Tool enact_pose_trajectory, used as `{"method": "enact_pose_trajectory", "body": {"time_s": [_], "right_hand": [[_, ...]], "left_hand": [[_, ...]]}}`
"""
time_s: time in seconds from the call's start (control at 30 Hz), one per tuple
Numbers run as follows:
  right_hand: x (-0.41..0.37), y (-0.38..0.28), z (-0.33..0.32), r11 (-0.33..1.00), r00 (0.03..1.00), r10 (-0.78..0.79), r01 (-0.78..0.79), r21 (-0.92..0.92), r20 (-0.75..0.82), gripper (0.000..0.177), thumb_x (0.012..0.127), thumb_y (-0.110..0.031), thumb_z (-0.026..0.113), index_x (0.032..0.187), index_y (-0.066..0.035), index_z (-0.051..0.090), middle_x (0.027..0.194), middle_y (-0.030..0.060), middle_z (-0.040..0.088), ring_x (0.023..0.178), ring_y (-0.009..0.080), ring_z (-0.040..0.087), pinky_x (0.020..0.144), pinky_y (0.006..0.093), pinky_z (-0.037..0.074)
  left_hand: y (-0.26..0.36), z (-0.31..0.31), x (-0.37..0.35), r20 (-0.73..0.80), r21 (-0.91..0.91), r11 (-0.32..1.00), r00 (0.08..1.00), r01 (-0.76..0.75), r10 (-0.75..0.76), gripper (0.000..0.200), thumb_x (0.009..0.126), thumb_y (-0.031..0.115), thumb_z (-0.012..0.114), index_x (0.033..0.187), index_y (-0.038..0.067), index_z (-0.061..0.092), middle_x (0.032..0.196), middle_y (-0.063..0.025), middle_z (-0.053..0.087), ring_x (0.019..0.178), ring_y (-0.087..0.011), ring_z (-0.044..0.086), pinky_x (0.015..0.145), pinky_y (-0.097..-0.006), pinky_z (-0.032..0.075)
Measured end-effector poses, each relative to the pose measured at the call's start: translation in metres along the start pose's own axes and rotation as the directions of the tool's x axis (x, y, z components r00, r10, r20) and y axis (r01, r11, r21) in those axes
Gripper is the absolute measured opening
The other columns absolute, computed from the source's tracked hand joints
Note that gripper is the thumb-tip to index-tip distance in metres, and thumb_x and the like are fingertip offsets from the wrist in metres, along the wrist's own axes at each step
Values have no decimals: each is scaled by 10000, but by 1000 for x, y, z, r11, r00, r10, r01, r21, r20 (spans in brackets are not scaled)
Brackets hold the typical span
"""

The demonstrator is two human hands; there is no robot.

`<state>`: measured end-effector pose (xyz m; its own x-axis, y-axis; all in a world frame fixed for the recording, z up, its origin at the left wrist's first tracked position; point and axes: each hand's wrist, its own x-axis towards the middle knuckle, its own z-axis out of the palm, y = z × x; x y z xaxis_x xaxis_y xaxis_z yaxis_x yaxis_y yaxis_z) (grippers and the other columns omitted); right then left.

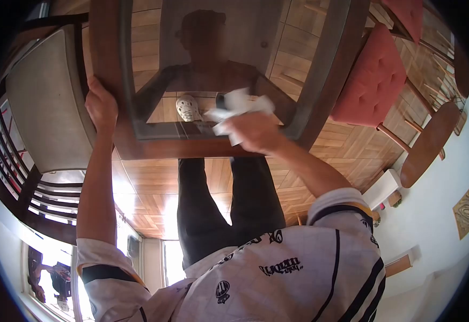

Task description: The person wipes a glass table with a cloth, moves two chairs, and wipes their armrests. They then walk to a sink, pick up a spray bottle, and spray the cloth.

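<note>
A crumpled white cloth (240,110), smeared by motion, is bunched in my right hand (253,132) over the near part of a glass-topped table (213,146). The fingers close round it, partly hidden by its folds. At the table's left side, my left hand (101,106) grips the dark wooden edge, its fingertips at the frame. The dark glass (165,37) mirrors a person's head and arms. Through its near part a light clog with holes (188,108) shows on the floor.
A grey-seated chair (49,102) with dark slats stands close on the left. To the right, a red tufted chair (374,80) sits against the table, with another red seat (406,16) beyond it. Wooden parquet (342,137) covers the floor. A white box-shaped piece (382,188) stands by the right wall.
</note>
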<state>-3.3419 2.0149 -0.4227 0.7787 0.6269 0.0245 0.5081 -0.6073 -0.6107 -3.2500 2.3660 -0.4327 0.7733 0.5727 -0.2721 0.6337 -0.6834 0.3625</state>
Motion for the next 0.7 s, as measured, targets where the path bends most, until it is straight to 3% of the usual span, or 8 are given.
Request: {"method": "enact_pose_trajectory", "body": {"time_s": [0.13,0.23,0.37,0.43,0.47,0.53,0.63,0.7], "right_hand": [[17,99,-43,868,854,478,-494,-36,-205,49,890,-178,576,879,-143,608,733,67,637,660,245,639,570,405,510],[77,98,-55,867,853,491,-498,3,-175,100,920,-157,524,868,-115,599,720,96,625,735,274,634,648,442,500],[-22,39,-36,995,987,-92,96,-27,134,145,856,-174,581,989,-147,633,930,19,680,719,192,652,593,388,490],[-30,80,-57,1000,998,-31,31,0,-53,184,843,-177,595,1015,-180,661,860,0,678,708,169,660,630,360,531],[2,96,-100,964,957,230,-200,-174,176,166,846,-164,606,1009,-155,635,882,34,665,790,209,670,672,344,539],[45,183,-120,795,809,531,-579,-183,-253,115,895,-229,586,945,-134,629,758,66,663,666,223,667,535,365,508],[180,267,-168,795,697,230,-537,-283,-679,210,938,-292,536,861,-103,586,661,105,644,582,319,639,497,420,482],[237,219,-153,582,522,810,-667,465,-266,294,944,-329,481,847,-66,569,762,142,658,697,314,639,618,435,492]], "left_hand": [[-1,5,-2,-51,-2,1000,999,-1,1,755,990,523,249,1041,-145,598,998,-377,588,1000,-525,539,850,-513,421],[-24,10,8,-14,-7,1000,1000,15,-15,761,997,523,259,1017,-162,589,958,-395,587,954,-527,552,820,-514,420],[-20,8,5,-32,-30,999,999,-22,21,743,1005,508,261,1016,-156,594,959,-384,593,926,-521,557,806,-505,425],[-15,6,4,-40,-36,999,999,-13,11,735,1007,501,260,1020,-153,595,958,-378,596,922,-515,559,806,-502,425],[-16,5,6,-35,-58,998,999,-19,17,731,1008,498,260,1020,-152,594,955,-375,597,921,-513,560,808,-501,424],[-21,6,3,-20,-65,998,1000,-13,12,745,1002,518,264,1029,-152,587,951,-364,603,919,-493,566,814,-491,423],[-42,10,9,-34,-47,999,999,-13,12,775,989,561,272,1042,-151,574,945,-347,613,905,-461,576,819,-478,420],[-55,14,12,-42,-56,998,999,-35,33,763,992,552,272,1039,-146,577,936,-346,611,884,-463,574,808,-484,419]]}}
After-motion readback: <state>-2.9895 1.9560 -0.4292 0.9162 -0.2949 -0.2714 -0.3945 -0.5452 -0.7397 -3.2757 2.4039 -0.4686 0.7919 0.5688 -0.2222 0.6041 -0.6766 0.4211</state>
